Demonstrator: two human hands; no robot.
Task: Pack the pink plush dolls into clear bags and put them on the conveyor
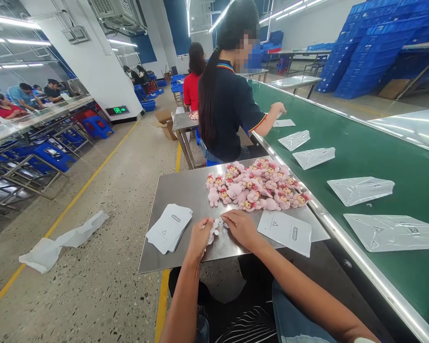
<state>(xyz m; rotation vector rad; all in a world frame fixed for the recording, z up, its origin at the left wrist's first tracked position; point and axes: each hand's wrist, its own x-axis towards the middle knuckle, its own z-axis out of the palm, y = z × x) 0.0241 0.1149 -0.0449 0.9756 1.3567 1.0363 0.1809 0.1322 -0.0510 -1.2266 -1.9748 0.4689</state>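
Near the front edge of the metal table lies a small heap of white, round, disc-like pieces. My left hand is at the left side of this heap, fingers curled and closed; what they hold, if anything, is too small to make out. From the right, my right hand reaches in with thumb and fingertips pinched over the discs. Behind my hands is a pile of pink rabbit-suited doll figures. White printed pouches are stacked left of my hands, and another white pouch lies on the right.
Along the right runs a green conveyor belt with a metal rail, carrying several clear-faced pouches. A co-worker sits ahead, one arm over the belt. A white plastic sheet lies on the floor; blue crates stand stacked at the back right.
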